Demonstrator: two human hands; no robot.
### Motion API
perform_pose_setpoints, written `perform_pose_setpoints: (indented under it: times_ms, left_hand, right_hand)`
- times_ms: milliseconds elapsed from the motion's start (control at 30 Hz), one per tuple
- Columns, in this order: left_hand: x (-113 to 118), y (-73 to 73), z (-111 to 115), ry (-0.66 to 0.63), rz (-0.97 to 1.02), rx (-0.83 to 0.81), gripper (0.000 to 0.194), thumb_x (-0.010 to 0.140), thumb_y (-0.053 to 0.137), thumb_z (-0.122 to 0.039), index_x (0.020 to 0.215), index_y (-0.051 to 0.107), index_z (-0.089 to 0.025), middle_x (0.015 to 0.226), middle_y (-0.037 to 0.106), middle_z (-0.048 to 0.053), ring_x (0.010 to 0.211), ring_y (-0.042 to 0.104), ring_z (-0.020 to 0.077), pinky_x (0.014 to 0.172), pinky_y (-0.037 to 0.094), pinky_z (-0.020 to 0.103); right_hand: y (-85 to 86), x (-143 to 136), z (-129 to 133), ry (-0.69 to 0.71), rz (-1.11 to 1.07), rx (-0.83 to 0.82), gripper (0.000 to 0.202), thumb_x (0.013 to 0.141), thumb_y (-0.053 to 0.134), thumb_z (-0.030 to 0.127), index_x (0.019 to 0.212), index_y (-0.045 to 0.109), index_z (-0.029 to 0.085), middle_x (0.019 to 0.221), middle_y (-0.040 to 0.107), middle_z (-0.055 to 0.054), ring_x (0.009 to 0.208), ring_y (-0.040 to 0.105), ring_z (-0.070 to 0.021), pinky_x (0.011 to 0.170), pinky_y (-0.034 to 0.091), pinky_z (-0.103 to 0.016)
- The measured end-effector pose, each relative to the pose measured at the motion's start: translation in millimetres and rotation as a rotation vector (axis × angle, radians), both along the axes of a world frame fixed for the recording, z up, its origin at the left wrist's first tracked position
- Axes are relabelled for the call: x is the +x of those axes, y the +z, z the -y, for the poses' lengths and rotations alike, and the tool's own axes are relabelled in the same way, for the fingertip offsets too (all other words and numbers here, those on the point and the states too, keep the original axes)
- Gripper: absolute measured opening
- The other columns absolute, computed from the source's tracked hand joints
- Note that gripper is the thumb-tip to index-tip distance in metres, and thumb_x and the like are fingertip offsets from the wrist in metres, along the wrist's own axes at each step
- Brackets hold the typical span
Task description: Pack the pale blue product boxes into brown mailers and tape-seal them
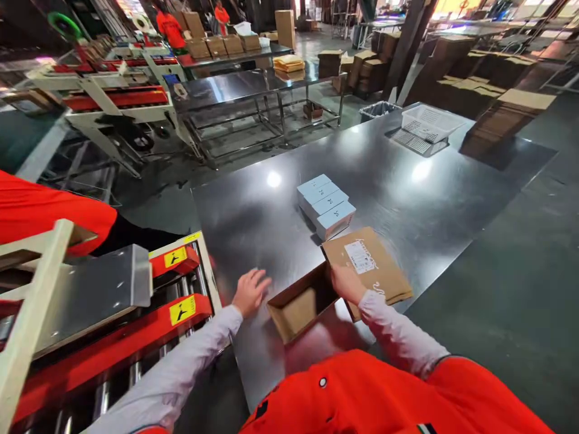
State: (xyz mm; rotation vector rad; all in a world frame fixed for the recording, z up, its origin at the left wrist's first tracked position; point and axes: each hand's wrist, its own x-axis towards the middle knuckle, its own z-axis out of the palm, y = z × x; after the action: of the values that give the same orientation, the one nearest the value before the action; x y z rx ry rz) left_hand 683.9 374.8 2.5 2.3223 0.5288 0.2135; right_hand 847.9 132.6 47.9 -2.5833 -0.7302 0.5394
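An open cardboard box (298,304) rests on the metal table (253,223), its inside showing brown walls. My right hand (347,283) is at the box's right edge, fingers closed round the rim beside a flat cardboard piece (384,271) that bears a white label. To the left of the box, my left hand (251,292) is just above the table with its fingers spread, holding nothing. Beyond the box stand several small white boxes (325,205) side by side in a row, with handwritten marks on top.
A roller conveyor with red rails (154,325) adjoins the table on the left. A white basket (429,123) and stacked cardboard (502,126) stand at the far right. A person in orange (49,211) is at the left; others are farther back.
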Motion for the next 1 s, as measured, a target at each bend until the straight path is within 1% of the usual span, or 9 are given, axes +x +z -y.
perform_pose_setpoints:
  times_ms: [100,200,333,433,533,733,833,900,1000]
  left_hand:
    - [140.9,15.1,6.3,-0.11,0.006,0.209,0.058,0.082,0.064,-0.03,0.138,0.055,-0.017,0.157,0.036,0.02,0.151,0.021,0.0359,0.122,0.012,0.057]
    - [254.5,22.3,57.4,-0.104,-0.032,0.239,0.085,0.082,0.067,-0.046,0.154,0.035,-0.014,0.165,0.013,0.022,0.152,0.005,0.0431,0.119,0.007,0.064]
    - [287.7,9.6,117.9,-0.203,-0.059,0.113,0.073,0.086,0.062,-0.046,0.151,0.04,-0.022,0.162,0.023,0.023,0.149,0.014,0.0476,0.113,0.01,0.072]
    - [255.7,15.2,113.1,-0.269,0.01,0.085,0.059,0.087,0.062,-0.038,0.144,0.051,-0.025,0.154,0.037,0.021,0.141,0.034,0.0415,0.114,0.022,0.064]
    - [198.3,45.6,69.7,-0.204,0.048,0.105,0.057,0.087,0.062,-0.038,0.142,0.054,-0.024,0.147,0.045,0.02,0.134,0.042,0.0377,0.115,0.028,0.058]
    - [0.8,101.6,-7.0,-0.068,0.299,0.058,0.062,0.093,0.054,-0.045,0.149,0.045,-0.022,0.153,0.039,0.013,0.142,0.037,0.0311,0.117,0.033,0.045]
    - [-74.7,106.5,2.8,-0.216,0.115,0.101,0.047,0.09,0.061,-0.046,0.134,0.062,-0.03,0.148,0.047,0.01,0.135,0.045,0.0302,0.115,0.037,0.045]
    - [-96.2,106.5,19.3,-0.228,-0.006,0.169,0.046,0.085,0.068,-0.047,0.129,0.065,-0.033,0.147,0.049,0.009,0.134,0.046,0.032,0.115,0.036,0.048]
    - [-99.7,102.3,41.2,0.069,-0.188,0.249,0.059,0.078,0.071,-0.057,0.123,0.066,-0.021,0.132,0.06,0.017,0.126,0.053,0.0373,0.109,0.041,0.052]
  right_hand:
    - [-3.4,-10.7,4.6,0.035,0.019,-0.028,0.03,0.098,0.043,0.021,0.114,0.068,0.014,0.103,0.075,-0.018,0.093,0.073,-0.0294,0.085,0.053,-0.038]
    - [-16.2,-12.5,7.2,-0.04,0.071,0.212,0.038,0.101,0.038,0.03,0.124,0.066,0.018,0.118,0.072,-0.014,0.104,0.071,-0.0279,0.089,0.054,-0.039]
    - [-38.1,-20.1,7.5,-0.107,0.056,0.574,0.039,0.1,0.037,0.035,0.117,0.069,0.02,0.114,0.073,-0.01,0.104,0.069,-0.022,0.091,0.054,-0.035]
    - [-46.1,-28.4,3.5,-0.139,-0.035,0.69,0.04,0.099,0.039,0.041,0.112,0.069,0.018,0.11,0.072,-0.012,0.1,0.068,-0.0218,0.085,0.056,-0.034]
    - [-51.7,-31.3,-3.1,-0.186,-0.126,0.76,0.045,0.096,0.041,0.048,0.11,0.069,0.016,0.108,0.071,-0.015,0.098,0.067,-0.023,0.083,0.056,-0.035]
    - [-65.2,-19.3,-9.4,-0.29,-0.311,0.854,0.061,0.085,0.05,0.068,0.106,0.071,0.014,0.111,0.072,-0.017,0.107,0.065,-0.0285,0.098,0.05,-0.046]
    - [-65.2,-18.0,-8.0,-0.28,-0.406,0.883,0.065,0.079,0.056,0.07,0.108,0.072,0.013,0.115,0.072,-0.017,0.111,0.064,-0.0303,0.101,0.048,-0.047]
    - [-61.1,-21.6,-7.8,-0.268,-0.402,0.89,0.066,0.078,0.059,0.068,0.109,0.073,0.012,0.118,0.072,-0.017,0.114,0.064,-0.0306,0.103,0.047,-0.046]
    - [-51.4,-29.2,-8.8,-0.327,-0.369,0.893,0.066,0.075,0.062,0.065,0.107,0.075,0.009,0.118,0.072,-0.019,0.114,0.064,-0.0313,0.103,0.047,-0.045]
